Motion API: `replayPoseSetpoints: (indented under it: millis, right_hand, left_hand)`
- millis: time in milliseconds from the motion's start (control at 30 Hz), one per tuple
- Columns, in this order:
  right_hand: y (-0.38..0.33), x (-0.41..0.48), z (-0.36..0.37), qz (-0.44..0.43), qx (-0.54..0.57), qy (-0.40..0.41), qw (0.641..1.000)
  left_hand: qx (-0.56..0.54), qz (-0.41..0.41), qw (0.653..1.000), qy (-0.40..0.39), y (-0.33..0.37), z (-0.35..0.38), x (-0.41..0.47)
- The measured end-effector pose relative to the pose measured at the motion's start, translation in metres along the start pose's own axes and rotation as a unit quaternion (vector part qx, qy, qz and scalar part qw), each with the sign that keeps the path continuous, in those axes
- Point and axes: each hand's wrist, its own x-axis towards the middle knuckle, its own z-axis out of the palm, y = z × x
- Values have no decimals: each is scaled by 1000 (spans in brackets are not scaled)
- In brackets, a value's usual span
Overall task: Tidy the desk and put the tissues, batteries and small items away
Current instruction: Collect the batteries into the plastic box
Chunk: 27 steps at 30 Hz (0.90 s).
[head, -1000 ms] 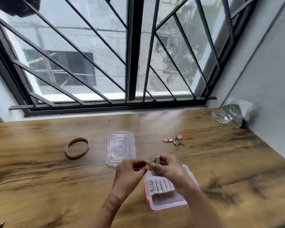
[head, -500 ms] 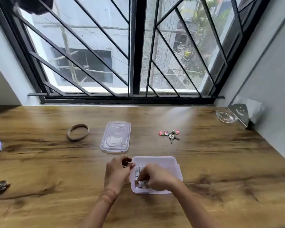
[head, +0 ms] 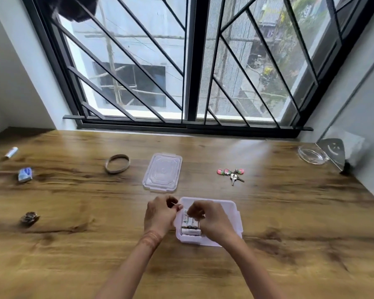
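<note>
Both hands have come down since a second ago, when they held the batteries up above the box; the batteries (head: pixel 189 225) now lie inside the clear plastic box (head: pixel 229 205), packed side by side at its left end. This box sits on the wooden desk (head: pixel 289 223) near its front edge, straight ahead of the person. Over it, the right hand (head: pixel 213 221) has its fingers curled down and pinched on the far end of the batteries. At the box's left rim, the left hand (head: pixel 159 214) has thumb and forefinger closed on a thin pale strip (head: pixel 175 204) that sticks out towards the right hand; blur hides what the strip is. Just beyond the box its clear lid (head: pixel 162 172) lies flat on the desk, apart from it. Right of the lid is a bunch of keys (head: pixel 232 175) with pink tags, and well beyond them, in the far right corner, a glass dish (head: pixel 312 156) sits beside a metal corner shelf (head: pixel 333 152). Left of the lid lies a brown band (head: pixel 117 163) in a loop. Further left a small blue and white tissue packet (head: pixel 25 174) lies with a little white tube (head: pixel 11 152) beyond it, and nearer the front a small dark crumpled lump (head: pixel 29 217) sits alone. Behind the desk rises a window (head: pixel 190 61) with black bars.
</note>
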Motion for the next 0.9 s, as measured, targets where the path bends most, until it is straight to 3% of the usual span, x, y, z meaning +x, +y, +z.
replayPoseSetpoints:
  millis: [333, 700, 900]
  right_hand:
    - [-38, 6, 4, -25, 117, 71, 990]
    - [-151, 59, 87, -134, 124, 22, 983]
    - [-228, 102, 169, -173, 96, -32, 980]
  left_hand:
    - [-7, -11, 992, 129, -33, -35, -17]
    - [-18, -8, 976, 217, -94, -147, 22]
    - [-9, -56, 955, 292, -160, -240, 50]
